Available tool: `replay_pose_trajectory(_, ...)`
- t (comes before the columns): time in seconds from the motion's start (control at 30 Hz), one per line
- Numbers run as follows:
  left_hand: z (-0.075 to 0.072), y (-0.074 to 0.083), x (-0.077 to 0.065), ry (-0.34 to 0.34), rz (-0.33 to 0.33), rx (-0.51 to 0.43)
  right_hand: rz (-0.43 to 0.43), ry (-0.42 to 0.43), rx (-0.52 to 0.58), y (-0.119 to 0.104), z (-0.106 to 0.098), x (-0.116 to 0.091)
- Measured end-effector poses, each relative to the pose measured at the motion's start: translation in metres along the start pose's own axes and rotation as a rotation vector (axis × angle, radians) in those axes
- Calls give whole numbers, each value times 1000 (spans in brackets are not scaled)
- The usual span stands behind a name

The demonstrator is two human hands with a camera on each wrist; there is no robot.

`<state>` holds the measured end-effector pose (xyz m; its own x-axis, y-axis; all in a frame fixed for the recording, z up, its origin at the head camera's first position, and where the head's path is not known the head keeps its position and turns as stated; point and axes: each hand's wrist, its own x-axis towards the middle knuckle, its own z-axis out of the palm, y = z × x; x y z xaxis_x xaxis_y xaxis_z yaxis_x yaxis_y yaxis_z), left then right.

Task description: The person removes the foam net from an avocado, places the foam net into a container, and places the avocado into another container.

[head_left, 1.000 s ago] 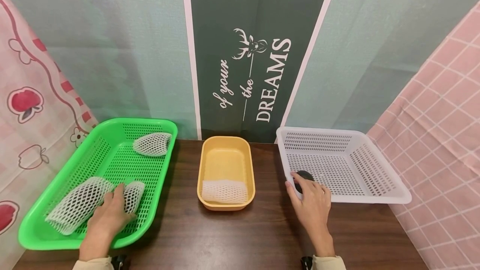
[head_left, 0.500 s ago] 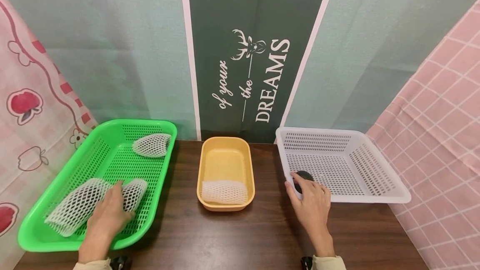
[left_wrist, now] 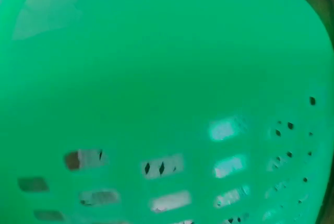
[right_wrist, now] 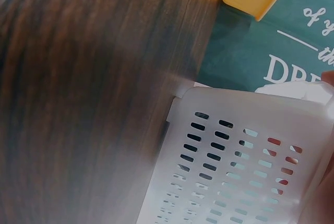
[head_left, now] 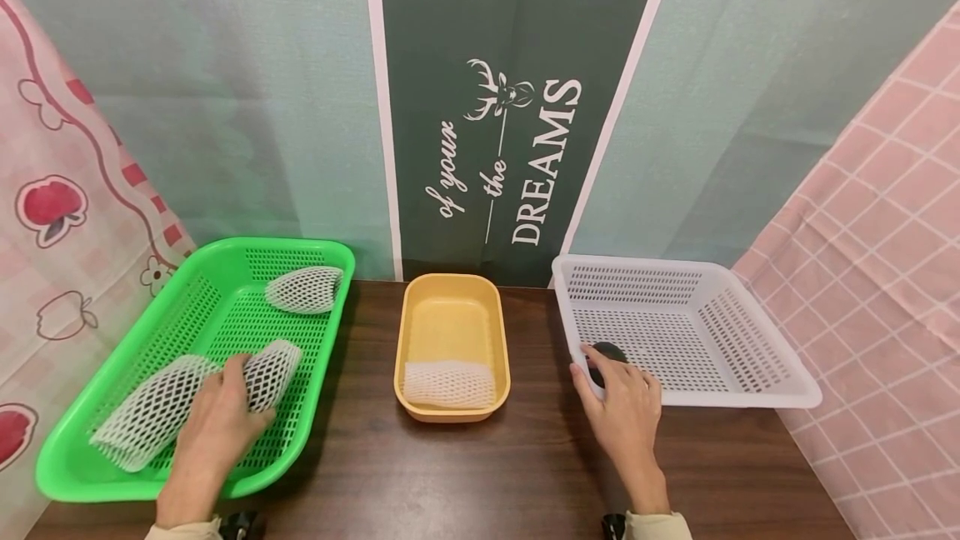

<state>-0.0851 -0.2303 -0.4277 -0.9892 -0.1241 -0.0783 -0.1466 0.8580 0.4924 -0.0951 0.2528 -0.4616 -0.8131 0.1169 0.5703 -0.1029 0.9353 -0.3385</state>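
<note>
At the near end of the green basket, my left hand grips a white foam net sleeve, with dark showing through its mesh. The fingers partly cover that sleeve. A larger foam net sleeve lies just left of the hand, and a third net lies at the far end. My right hand pinches the left rim of the white basket between thumb and index finger. Beneath those fingers, inside the basket, sits a dark rounded object, partly hidden.
Between the baskets stands a yellow tray with a flattened white foam net at its near end. All stand on a dark wooden table. A printed curtain hangs close behind. In the left wrist view the green basket wall blocks the hand.
The foam net sleeve in my left hand has shifted up and right, tilting its far end upward. The left hand has moved slightly with it. The right hand has stayed in place.
</note>
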Motion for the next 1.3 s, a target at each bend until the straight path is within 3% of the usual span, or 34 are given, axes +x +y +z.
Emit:
replay_pose_trajectory(0.5,-4,25,-9,174,78,16,-6,2,2,1,1,0)
replay_pose_trajectory(0.87,-10,46,-13,183,122,22,-6,0,5,0,0,1)
replay_pose_trajectory(1.3,-10,70,-25,304,251,0,3,-6,4,0,-1,0)
